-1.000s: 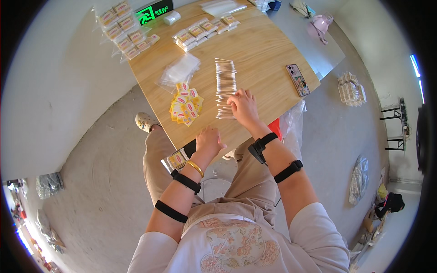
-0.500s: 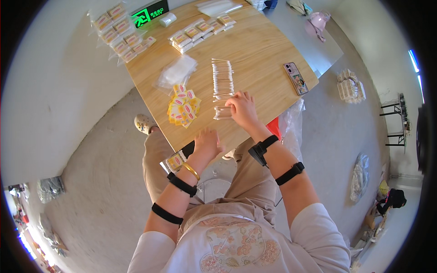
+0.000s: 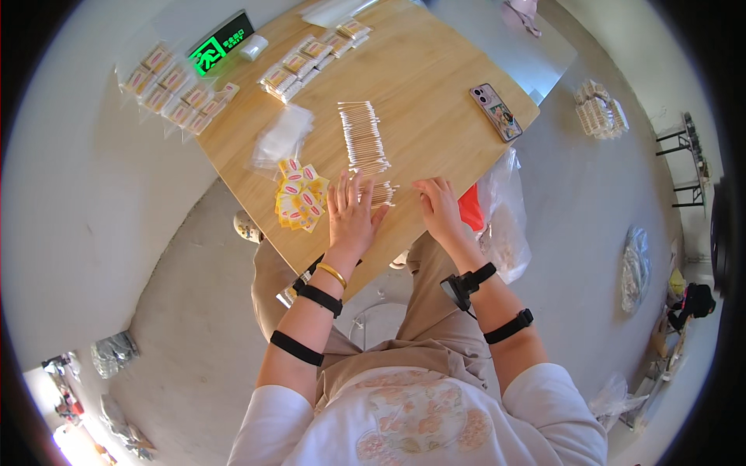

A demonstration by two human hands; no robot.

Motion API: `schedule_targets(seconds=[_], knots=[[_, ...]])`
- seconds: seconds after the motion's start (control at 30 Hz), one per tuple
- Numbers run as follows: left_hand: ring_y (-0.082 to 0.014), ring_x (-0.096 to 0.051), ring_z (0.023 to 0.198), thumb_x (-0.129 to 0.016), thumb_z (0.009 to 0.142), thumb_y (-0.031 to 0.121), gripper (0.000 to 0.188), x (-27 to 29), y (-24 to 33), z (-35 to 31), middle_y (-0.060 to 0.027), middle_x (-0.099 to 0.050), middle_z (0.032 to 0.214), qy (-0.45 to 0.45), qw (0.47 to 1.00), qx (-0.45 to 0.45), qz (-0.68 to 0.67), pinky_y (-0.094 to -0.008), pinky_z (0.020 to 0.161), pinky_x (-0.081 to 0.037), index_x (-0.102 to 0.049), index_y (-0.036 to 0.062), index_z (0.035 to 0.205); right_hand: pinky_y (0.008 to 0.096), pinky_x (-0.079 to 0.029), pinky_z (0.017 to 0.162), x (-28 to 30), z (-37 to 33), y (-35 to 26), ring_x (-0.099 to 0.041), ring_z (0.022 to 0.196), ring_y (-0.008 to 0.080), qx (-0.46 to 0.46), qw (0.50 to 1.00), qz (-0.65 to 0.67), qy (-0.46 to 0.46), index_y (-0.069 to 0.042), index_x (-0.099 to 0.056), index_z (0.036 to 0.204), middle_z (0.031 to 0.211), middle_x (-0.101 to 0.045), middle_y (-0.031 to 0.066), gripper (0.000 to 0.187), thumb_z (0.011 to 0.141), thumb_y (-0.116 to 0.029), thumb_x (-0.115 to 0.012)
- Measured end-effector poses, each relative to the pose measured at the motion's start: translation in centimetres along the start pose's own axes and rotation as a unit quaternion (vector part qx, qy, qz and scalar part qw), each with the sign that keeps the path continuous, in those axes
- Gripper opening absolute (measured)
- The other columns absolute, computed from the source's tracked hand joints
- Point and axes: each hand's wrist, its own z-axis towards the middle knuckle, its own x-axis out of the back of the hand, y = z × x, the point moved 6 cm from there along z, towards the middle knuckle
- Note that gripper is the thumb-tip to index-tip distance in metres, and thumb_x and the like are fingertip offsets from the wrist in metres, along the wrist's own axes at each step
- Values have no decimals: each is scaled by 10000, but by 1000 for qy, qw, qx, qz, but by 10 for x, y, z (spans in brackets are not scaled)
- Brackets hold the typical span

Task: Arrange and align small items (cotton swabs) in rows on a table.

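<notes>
Long row of white cotton swabs (image 3: 364, 138) laid crosswise at middle of pale wooden tabletop (image 3: 435, 85), near end touched by left hand (image 3: 351, 211), flat, fingers spread, holding nothing. Right hand (image 3: 439, 206) just beside, fingers loosely curled on wood, empty. Yellow-and-red paper sachets (image 3: 299, 196) heaped left; smartphone with patterned case (image 3: 496, 112) far right
</notes>
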Motion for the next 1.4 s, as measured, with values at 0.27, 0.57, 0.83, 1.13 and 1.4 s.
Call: schedule_targets(seconds=[0.27,0.57,0.83,1.13,1.4], knots=[[-342,-213,1479,-528,977,474,625,3,-6,-5,-122,-329,1531,-30,999,22,-27,-570,1191,-166,-436,74,1449,470,-414,1003,-13,-15,-12,-507,1160,369,21,999,-1,-36,-47,-581,1229,1208,-572,150,390,839,-25,-574],[-336,-49,1538,-366,1009,565,794,0,-22,-36,-152,-179,1639,-52,994,47,79,-593,1210,21,-261,-10,1546,473,-159,1233,-39,-20,-29,-207,1502,351,91,978,-137,-129,-18,-308,1526,1602,-256,202,818,887,-391,-656],[-286,-28,1549,-231,1004,629,868,-19,-10,-31,-162,-124,1659,-83,995,48,39,-593,1204,52,-175,-32,1564,483,-138,1238,-71,-27,-34,-170,1511,390,102,960,-225,-129,24,-274,1529,1594,-216,283,780,919,-365,-565],[-290,-82,1545,-317,1005,592,833,-17,-16,-32,-164,-154,1653,-69,996,45,-19,-600,1206,25,-189,-10,1566,498,-130,1236,-69,-25,-42,-171,1507,407,101,967,-201,-120,19,-299,1525,1595,-203,294,769,914,-377,-548],[-280,-118,1539,-390,1019,493,667,-9,-7,-38,-130,-205,1644,-87,996,19,-5,-587,1214,-6,-248,169,1585,488,-303,1153,-48,-7,-32,-353,1395,419,74,989,-57,-113,-80,-424,1455,1466,-411,245,704,817,-182,-702]])
